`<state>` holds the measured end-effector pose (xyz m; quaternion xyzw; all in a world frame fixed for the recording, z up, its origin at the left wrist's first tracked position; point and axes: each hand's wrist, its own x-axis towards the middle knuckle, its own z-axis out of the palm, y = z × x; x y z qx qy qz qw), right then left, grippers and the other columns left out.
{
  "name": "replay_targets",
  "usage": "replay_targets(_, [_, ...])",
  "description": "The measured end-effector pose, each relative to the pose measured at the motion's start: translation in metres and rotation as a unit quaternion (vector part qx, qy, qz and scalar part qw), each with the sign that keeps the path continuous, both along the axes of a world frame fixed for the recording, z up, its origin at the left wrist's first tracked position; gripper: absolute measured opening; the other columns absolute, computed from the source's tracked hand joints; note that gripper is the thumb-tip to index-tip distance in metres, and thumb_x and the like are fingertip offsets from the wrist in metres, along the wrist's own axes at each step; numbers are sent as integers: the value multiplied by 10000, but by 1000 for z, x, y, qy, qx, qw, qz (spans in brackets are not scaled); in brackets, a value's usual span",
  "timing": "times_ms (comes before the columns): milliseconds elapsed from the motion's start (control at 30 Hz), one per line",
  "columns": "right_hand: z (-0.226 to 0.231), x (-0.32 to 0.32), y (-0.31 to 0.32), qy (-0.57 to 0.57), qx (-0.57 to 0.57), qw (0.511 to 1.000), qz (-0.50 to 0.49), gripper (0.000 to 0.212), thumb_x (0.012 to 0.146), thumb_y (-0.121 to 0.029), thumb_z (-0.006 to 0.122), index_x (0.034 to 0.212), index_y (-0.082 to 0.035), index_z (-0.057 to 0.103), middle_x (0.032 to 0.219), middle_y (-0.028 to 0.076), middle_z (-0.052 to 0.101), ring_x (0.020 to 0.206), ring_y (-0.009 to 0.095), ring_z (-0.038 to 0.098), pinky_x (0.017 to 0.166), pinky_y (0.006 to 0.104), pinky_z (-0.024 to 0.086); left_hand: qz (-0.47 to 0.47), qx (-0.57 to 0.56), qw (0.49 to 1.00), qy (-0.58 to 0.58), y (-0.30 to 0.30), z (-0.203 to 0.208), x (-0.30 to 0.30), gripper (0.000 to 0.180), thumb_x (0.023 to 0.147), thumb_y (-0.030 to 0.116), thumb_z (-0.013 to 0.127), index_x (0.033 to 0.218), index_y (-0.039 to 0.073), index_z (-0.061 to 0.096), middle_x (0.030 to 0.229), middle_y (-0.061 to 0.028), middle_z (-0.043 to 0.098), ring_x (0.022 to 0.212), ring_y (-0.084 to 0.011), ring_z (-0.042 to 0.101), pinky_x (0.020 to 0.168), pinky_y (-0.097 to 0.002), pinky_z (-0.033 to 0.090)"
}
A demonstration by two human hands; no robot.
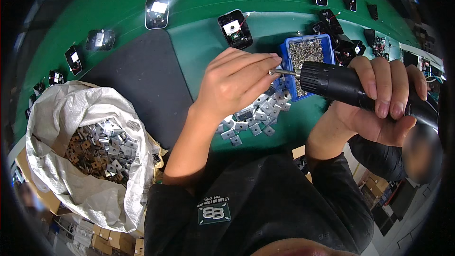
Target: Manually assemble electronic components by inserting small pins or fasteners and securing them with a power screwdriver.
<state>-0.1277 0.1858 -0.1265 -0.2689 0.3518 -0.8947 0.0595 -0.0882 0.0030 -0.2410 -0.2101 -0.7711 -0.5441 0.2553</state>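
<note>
Electric screwdriver (336,80): found wrapped in the right hand (386,97), crossing the near right side of the blue bin (331,50) in view, bit (287,71) aimed left. Saw left hand (237,78) just left of the bin, fingers drawn together beside the bit's tip; could not tell of anything pinched there. Noted screws (304,51) heaped in the bin, loose metal plates (256,118) on the green desk (296,130) near-left of it, opened black housing (243,33) farther left, white sack (50,166) of similar plates well left.
</note>
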Motion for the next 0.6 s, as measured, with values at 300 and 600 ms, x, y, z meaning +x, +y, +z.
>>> replay_targets(300, [-3,3,2,9,5,1000,2,346,758,-152,703,1074,-142,562,786,-55,570,688,69,536,760,252,417,-22,-12,999,-21,1,1,2,215,694,7,682,907,-27,690,849,-132,693,677,-233,639,623,-316,496])
replay_targets(600, [-9,-1,3,53,49,997,24,382,737,-155,768,1061,-177,569,783,-79,596,690,53,571,722,220,442,-73,-24,995,-62,-3,-2,4,248,733,-34,634,980,-20,660,944,-130,676,779,-255,642,697,-337,501])
